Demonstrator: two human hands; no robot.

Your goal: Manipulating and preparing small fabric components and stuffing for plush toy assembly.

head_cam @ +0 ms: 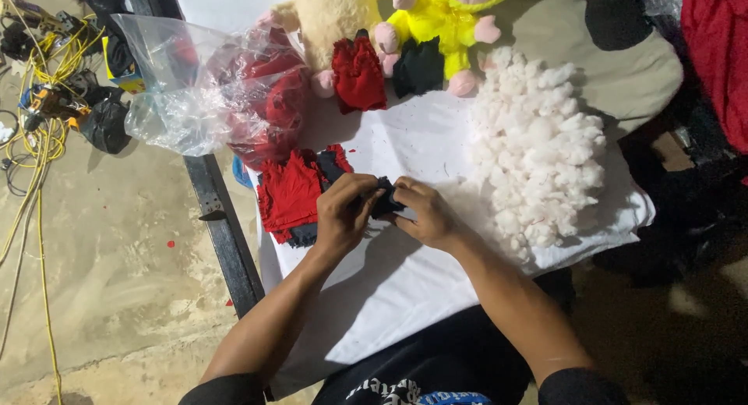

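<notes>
both hands pinch one small dark navy cloth piece (386, 198) between them: the left hand (343, 212) curls its fingers shut over its left end, the right hand (422, 212) presses thumb and fingertips on the right end. it sits just above the white cloth-covered table (405, 280), beside a stack of red fabric pieces (290, 194), with a heap of white fluffy stuffing (538, 152) to the right.

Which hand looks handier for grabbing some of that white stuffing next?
Probably the right hand: the white stuffing pile lies just beside it. The left hand sits farther off, by the red fabric pieces. Both pinch the dark fabric piece.
</notes>
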